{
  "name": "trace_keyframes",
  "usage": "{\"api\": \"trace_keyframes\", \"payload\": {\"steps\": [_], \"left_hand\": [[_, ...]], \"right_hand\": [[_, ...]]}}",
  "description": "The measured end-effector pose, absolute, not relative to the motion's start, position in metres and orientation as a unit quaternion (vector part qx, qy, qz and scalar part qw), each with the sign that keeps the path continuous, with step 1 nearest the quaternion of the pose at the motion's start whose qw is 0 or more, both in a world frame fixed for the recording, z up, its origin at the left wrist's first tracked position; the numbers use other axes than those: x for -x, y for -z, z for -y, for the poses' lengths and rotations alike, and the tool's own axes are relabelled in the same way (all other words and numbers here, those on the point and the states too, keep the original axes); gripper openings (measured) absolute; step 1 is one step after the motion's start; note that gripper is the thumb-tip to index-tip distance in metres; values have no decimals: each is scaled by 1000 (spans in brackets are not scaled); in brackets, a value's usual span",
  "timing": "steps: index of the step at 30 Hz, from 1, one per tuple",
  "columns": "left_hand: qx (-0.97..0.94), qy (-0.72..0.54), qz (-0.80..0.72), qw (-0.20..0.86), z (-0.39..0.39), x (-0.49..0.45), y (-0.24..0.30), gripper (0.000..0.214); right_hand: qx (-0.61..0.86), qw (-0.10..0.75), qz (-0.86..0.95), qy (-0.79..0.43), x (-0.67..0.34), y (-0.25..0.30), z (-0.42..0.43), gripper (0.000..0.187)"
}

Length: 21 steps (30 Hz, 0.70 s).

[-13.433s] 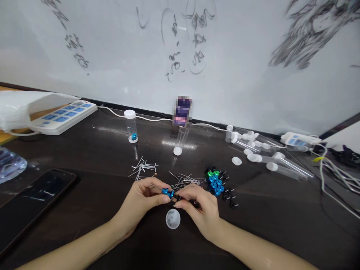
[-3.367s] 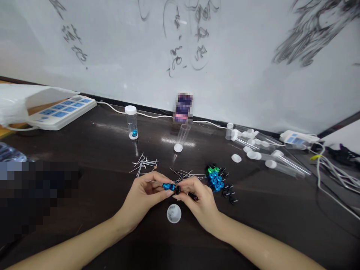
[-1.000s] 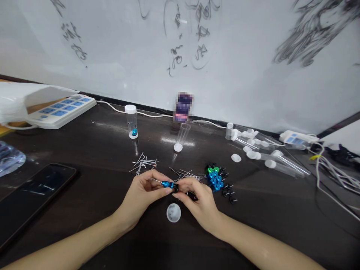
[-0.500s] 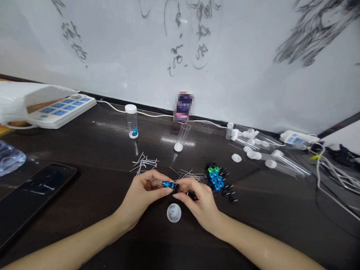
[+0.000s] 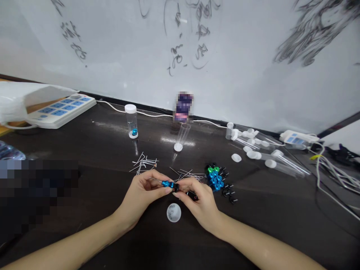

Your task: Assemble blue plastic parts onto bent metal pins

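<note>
The left hand's grip is clamped on a small shiny blue metal cylinder; the right hand's grip pinches a black round piece at its end. One round translucent white cup sits just nearer on the surface. The hands partly hide two heaps of thin silver metal rods, uncountable. Two clear plastic tubes stand behind; two green metal discs lie right.

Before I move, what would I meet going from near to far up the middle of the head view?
Small white round container → blue-and-black piece held between left hand and right hand → clear tube with white base → pixelated panel → whiteboard.
</note>
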<state>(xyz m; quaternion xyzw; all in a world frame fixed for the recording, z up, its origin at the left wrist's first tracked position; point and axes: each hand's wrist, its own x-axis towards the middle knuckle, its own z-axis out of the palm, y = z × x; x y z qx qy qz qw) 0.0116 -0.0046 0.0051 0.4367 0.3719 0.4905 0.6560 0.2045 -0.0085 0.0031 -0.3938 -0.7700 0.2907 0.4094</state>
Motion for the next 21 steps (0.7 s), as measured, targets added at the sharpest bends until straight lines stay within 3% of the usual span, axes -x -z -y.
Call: {"api": "trace_keyframes", "payload": {"steps": [5,9,21], "left_hand": [[-432,-493,-373,656,5,-13,-7,15],[-435,-494,-376,652,6,-13,-7,15],[-435,-491,-377,654,6,-12,-7,15]], "right_hand": [[397,412,768,-289,-205,-4,8,20],[394,406,775,-281,-205,-5,8,10],[404,405,766,-293,-205,-5,8,15]]}}
